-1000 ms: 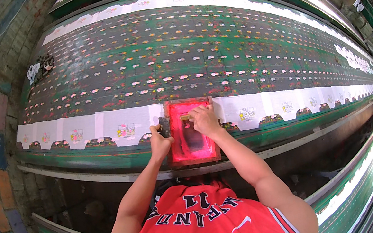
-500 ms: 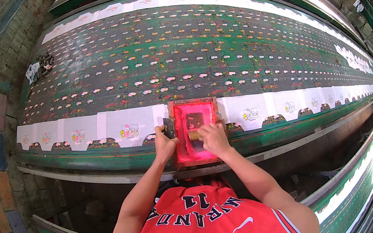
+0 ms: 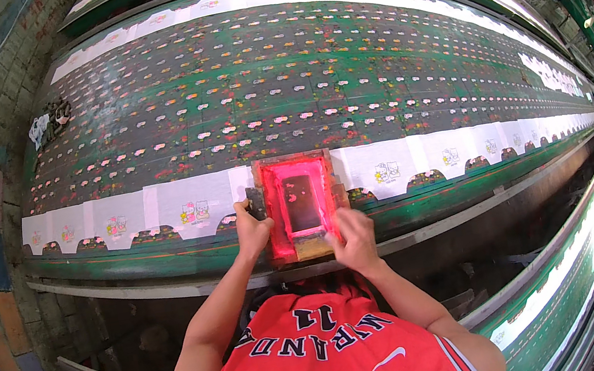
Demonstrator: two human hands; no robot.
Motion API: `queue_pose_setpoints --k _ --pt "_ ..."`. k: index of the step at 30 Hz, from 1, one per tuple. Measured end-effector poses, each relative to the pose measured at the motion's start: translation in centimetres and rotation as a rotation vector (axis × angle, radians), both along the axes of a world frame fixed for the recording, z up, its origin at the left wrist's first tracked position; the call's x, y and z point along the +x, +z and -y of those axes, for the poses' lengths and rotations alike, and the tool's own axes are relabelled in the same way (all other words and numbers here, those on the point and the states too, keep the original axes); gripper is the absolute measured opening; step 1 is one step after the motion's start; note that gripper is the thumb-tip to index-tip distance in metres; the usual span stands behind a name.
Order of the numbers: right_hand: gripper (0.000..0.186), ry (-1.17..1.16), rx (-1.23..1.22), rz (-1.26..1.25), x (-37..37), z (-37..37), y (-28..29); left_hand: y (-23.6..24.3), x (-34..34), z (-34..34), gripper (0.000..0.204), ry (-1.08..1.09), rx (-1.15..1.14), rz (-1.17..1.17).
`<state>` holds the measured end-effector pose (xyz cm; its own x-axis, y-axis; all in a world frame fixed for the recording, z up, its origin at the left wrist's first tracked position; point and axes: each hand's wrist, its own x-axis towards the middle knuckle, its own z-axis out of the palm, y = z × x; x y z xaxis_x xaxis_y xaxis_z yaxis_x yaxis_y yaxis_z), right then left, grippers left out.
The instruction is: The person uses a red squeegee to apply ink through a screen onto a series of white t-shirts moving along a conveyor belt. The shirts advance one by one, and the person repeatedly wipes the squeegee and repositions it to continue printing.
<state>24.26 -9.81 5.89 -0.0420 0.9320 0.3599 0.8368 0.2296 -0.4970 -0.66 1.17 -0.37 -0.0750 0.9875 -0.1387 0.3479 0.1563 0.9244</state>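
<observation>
A screen-printing frame with bright pink ink around its dark middle lies over a white cloth strip at the table's near edge. My left hand is closed on the dark block at the frame's left side, thumb on top. A yellowish squeegee rests inside the frame at its near end. My right hand, slightly blurred, is at the squeegee's right end with its fingers curled around it. The mesh hides the cloth beneath.
White cloth pieces with small cartoon prints run along the near edge both ways. The long green table carries rows of small coloured marks. A rag bundle lies at the left end. A metal rail borders the near side.
My right hand has drawn the squeegee toward me, from the frame's middle to its near end. My left hand stays at the frame's left side. The whole view has shifted slightly.
</observation>
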Motion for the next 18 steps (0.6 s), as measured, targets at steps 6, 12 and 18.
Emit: queue_pose_setpoints --k 6,12,18 --pt "0.039 -0.288 -0.296 -0.511 4.6 -2.5 -5.2 1.3 1.8 0.5 0.064 0.082 0.058 0.043" --pt "0.035 -0.26 -0.319 -0.565 10.8 -1.7 -4.9 2.0 7.6 1.5 0.069 0.096 0.138 0.069" --pt "0.033 -0.285 -0.294 -0.546 21.7 -0.6 -3.7 0.9 18.7 2.6 0.072 0.107 0.098 0.145"
